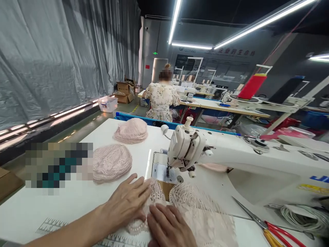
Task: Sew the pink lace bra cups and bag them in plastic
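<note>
Head view. Saw left hand (125, 204) flat on pink lace (203, 212), fingers spread, tips toward 1 o'clock. Saw right hand (169, 228) just beside it at 4 o'clock, also flat on the lace, fingers pressed together, palm cut off by the frame edge. Found lace lying on tabletop (77, 199), far edge near the machine (205, 151) needle, at its 6 o'clock. Noted lace stack (110, 164) at 11 o'clock of the left hand, second stack (131, 131) beyond, scissors (267, 228) at 3 o'clock of the right.
</note>
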Motion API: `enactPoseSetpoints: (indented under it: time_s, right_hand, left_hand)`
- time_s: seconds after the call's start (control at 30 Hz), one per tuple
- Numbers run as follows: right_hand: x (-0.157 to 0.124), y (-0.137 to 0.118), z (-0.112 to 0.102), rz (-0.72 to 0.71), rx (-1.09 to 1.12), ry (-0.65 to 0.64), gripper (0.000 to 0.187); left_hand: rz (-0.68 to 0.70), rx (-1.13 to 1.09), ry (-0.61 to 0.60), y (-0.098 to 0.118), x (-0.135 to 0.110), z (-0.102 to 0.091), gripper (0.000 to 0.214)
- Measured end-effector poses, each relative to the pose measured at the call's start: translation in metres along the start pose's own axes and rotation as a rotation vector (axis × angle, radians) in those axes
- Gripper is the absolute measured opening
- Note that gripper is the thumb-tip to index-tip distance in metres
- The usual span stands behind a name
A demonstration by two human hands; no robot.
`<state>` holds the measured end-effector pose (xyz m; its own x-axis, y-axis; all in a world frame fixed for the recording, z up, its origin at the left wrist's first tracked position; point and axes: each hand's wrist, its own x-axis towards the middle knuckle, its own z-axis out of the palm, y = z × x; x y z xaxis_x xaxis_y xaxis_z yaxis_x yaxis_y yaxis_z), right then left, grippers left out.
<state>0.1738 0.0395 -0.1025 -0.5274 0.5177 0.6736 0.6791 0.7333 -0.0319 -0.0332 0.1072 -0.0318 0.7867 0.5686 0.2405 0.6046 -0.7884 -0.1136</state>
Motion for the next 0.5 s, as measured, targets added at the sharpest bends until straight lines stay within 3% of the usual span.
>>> enactPoseSetpoints:
  time_s: [0.1,0.17,0.23,0.27,0.37,0.5]
  right_hand:
    - [0.027,0.001,-0.01,0.004,-0.052,0.078,0.034]
    - [0.031,0.006,-0.025,-0.005,-0.022,0.064,0.028]
    - [0.028,0.019,-0.043,0.007,0.012,-0.019,0.02]
    - [0.026,0.029,-0.051,0.087,0.008,-0.077,0.02]
    - [0.017,0.057,-0.065,0.13,-0.139,-0.227,0.03]
    - [0.011,0.075,-0.065,-0.111,-0.341,-0.27,0.04]
  left_hand:
    - [-0.111,0.143,0.049,-0.011,-0.002,0.001,0.043]
    - [-0.166,0.235,0.168,-0.011,-0.001,-0.002,0.026]
    - [-0.079,0.236,0.29,-0.003,0.001,-0.002,0.029]
    - [0.003,0.192,0.318,0.002,0.003,0.0,0.033]
    - [0.178,0.007,0.312,0.016,0.007,0.021,0.029]
    - [0.185,0.059,0.34,0.018,0.01,0.064,0.038]
